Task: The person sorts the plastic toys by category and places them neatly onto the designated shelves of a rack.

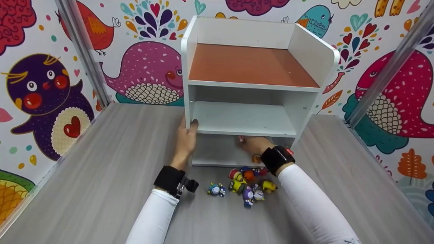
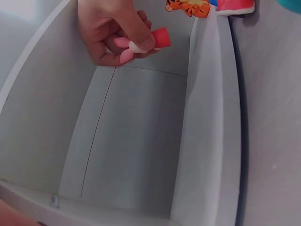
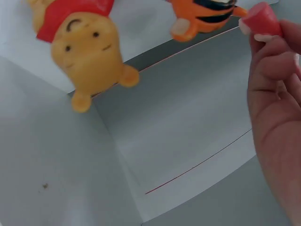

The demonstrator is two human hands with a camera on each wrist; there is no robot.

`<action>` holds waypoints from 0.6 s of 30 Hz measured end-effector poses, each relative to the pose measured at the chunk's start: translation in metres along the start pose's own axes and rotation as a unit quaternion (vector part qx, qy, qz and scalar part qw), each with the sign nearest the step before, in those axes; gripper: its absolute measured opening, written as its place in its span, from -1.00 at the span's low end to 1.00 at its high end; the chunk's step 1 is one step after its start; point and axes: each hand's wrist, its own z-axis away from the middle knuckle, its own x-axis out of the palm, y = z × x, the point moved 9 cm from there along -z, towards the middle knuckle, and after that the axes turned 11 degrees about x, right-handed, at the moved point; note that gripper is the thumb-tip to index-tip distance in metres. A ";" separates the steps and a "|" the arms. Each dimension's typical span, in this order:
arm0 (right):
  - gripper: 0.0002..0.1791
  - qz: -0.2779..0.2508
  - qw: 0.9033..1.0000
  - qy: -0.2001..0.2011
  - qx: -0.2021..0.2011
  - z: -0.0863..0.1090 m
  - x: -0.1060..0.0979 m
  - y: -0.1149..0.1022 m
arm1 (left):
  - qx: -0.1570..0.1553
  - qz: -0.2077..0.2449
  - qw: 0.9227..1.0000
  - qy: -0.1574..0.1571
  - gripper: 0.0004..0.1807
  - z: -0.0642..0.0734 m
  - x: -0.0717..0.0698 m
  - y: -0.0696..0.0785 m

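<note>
My left hand [image 1: 186, 140] grips the left side panel of a small white shelf unit [image 1: 190, 112], thumb at its front edge. Inside the lowest compartment, under the middle board, is my right hand [image 1: 254, 145]. Its thumb and fingers pinch a small toy figure [image 2: 161, 37] with pink ears, a white head and a red body, held above the compartment's floor [image 2: 136, 136]. Close by at the compartment's front edge is an orange tiger figure [image 2: 190, 7] with black stripes. A yellow bear figure [image 3: 89, 52] in a red top appears large in the right wrist view.
Several colourful toy figures [image 1: 249, 195] lie in a cluster on the grey wood-grain surface [image 1: 135, 162] before the shelf. A blue figure [image 1: 216, 189] lies a little left of them. The unit has a brown top board [image 1: 251, 64]. Cartoon-printed walls [image 1: 149, 67] stand behind and at the sides.
</note>
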 end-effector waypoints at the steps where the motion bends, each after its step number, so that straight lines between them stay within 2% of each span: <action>1: -0.88 0.000 1.000 0.000 -0.002 0.001 -0.001 0.000 | 0.002 0.000 1.000 0.000 -0.37 0.000 0.000 0.000; 2: -0.88 -0.002 1.000 -0.003 0.001 0.001 -0.001 0.002 | 0.003 -0.001 1.000 0.000 -0.37 0.000 0.000 0.000; 7: -0.84 -0.066 0.993 -0.059 0.081 0.002 0.004 0.017 | 0.008 0.003 1.000 0.003 -0.38 0.000 -0.002 0.001; 9: -0.80 -0.085 0.990 -0.069 0.090 0.002 0.005 0.019 | 0.002 0.002 1.000 0.003 -0.39 0.001 -0.003 0.001; 13: -0.75 -0.065 0.995 -0.068 0.045 0.002 0.003 0.012 | -0.006 -0.001 1.000 -0.001 -0.40 0.002 -0.002 0.000; 16: -0.91 -0.037 0.997 -0.061 0.016 0.004 0.002 0.009 | -0.008 -0.003 1.000 -0.006 -0.39 0.002 -0.001 -0.001; 18: -0.81 -0.021 0.999 -0.049 0.002 0.006 0.001 0.009 | -0.010 -0.002 1.000 -0.008 -0.39 0.002 0.000 -0.001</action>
